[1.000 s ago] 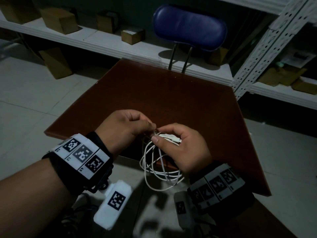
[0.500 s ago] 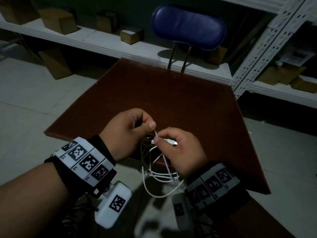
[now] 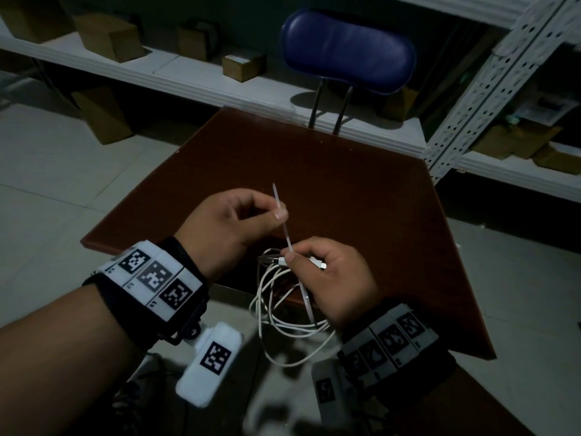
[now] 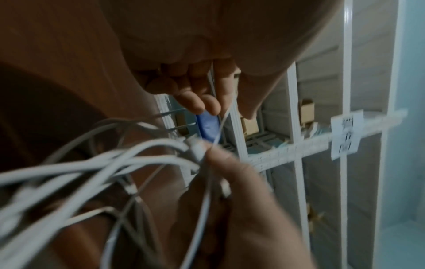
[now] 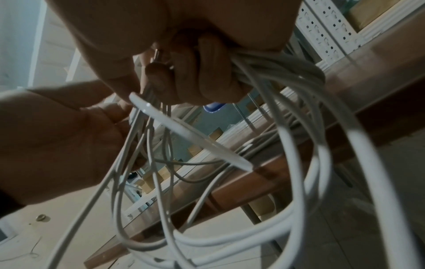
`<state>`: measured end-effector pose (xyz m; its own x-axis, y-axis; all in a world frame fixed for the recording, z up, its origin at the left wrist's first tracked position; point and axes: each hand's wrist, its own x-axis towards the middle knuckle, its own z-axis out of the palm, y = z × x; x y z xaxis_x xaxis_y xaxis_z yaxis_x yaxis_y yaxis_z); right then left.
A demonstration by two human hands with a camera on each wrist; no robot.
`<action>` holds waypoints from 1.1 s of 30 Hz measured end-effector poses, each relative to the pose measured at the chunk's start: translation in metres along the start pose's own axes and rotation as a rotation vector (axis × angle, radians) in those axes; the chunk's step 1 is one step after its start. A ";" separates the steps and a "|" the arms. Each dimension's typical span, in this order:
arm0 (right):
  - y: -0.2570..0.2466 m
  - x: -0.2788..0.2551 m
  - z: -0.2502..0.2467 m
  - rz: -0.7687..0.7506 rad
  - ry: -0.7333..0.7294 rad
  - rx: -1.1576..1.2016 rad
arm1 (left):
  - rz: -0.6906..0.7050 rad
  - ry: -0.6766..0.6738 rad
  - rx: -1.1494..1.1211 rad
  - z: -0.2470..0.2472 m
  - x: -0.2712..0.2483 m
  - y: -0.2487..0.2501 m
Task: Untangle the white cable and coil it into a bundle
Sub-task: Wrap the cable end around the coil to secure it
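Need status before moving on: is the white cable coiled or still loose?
Coiled: white cable hangs in loops from the right hand.

Smooth white plastic-looking cable (image 3: pixel 284 313) — glossy reddish-brown wood-look table (image 3: pixel 345 190)

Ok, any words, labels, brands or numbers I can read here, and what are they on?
No text can be read.
Black-and-white square marker tags on the left wristband: patterns only, with tiny characters beside them too small to read.
White paper label on the white metal shelf rail: print too blurred to read.
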<state>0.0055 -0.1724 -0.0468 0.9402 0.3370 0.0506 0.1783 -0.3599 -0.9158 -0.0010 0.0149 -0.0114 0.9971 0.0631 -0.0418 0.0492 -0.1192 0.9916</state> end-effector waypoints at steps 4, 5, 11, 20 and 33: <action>0.001 0.000 0.004 0.029 -0.036 0.007 | 0.071 0.001 0.106 0.003 -0.001 -0.004; 0.001 0.000 0.005 0.041 -0.052 0.009 | 0.105 0.004 0.134 0.003 -0.002 -0.003; 0.008 0.001 0.006 0.082 -0.116 0.010 | 0.163 0.008 0.135 0.005 -0.006 -0.004; 0.012 -0.003 0.007 0.140 -0.208 -0.119 | 0.152 0.259 -0.270 -0.012 0.013 0.009; -0.004 0.016 -0.018 0.418 -0.038 0.705 | -0.044 -0.412 0.060 0.009 -0.006 -0.023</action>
<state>0.0251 -0.1817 -0.0350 0.8757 0.3304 -0.3522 -0.4209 0.1649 -0.8920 -0.0078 0.0087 -0.0349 0.9330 -0.3308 -0.1415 0.0833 -0.1840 0.9794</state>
